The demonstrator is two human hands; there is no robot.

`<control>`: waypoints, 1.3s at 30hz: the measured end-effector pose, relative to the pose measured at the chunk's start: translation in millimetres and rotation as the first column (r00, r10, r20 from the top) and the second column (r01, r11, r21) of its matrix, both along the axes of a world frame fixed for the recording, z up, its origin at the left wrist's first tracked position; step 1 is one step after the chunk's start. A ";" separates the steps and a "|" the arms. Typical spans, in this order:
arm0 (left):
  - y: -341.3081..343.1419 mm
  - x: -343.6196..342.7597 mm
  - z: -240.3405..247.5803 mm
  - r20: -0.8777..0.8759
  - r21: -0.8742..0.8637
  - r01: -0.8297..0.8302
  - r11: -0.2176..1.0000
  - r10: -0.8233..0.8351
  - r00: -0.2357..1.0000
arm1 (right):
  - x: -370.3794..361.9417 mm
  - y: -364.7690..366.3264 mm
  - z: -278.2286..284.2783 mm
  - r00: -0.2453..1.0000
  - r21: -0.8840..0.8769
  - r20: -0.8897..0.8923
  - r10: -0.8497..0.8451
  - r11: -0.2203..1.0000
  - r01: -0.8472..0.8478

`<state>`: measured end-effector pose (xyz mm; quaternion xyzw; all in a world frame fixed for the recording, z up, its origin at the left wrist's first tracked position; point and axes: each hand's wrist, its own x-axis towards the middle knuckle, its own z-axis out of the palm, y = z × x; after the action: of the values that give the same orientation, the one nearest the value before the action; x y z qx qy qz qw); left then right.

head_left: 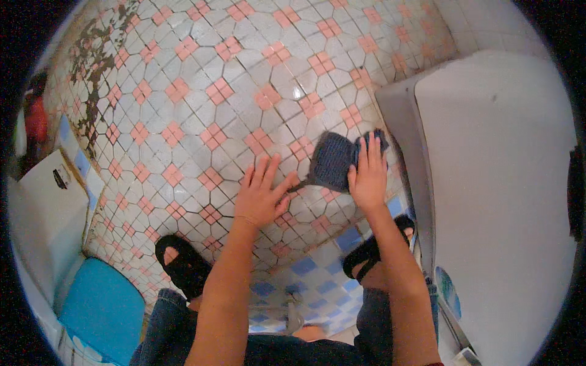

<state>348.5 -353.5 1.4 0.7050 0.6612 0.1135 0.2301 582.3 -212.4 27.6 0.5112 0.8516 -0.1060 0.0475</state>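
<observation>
A dark blue-grey ribbed cloth [329,161] lies on the tiled floor, with a bunched part at its right end. My right hand [368,177] rests on that bunched part, fingers stretched out over it and thumb at the cloth's edge. My left hand [261,194] is just left of the cloth, fingers spread low over the tiles. A thin dark strip sticks out from the cloth's left corner and reaches the left hand's fingertips; whether they touch it I cannot tell.
White and pink floor tiles [213,135] spread ahead, with dark stains at far left. A large whitish appliance or cabinet [494,152] stands close on my right. A blue plastic piece [104,308] and a pale box [52,195] are at left. My black sandals flank a blue-checked tile strip [305,266].
</observation>
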 end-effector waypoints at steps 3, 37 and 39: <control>1.1 0.3 -9.1 -0.009 0.098 -0.016 0.995 0.017 1.000 | -22.2 29.7 -8.7 1.000 0.090 -0.018 -0.007 0.996 0.009; 1.5 -1.6 -3.4 0.021 0.058 -0.018 0.998 0.017 1.000 | 66.0 -9.5 -19.2 0.963 0.108 0.041 -0.267 0.959 0.261; -0.6 2.4 -3.2 0.027 0.053 -0.013 0.999 0.011 1.000 | 74.3 -6.7 -22.2 0.928 0.074 0.108 -0.356 0.934 0.350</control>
<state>351.0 -354.1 -1.8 0.7052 0.6590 0.1417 0.2196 656.7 -219.1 5.4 0.6625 0.7439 -0.0595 0.0648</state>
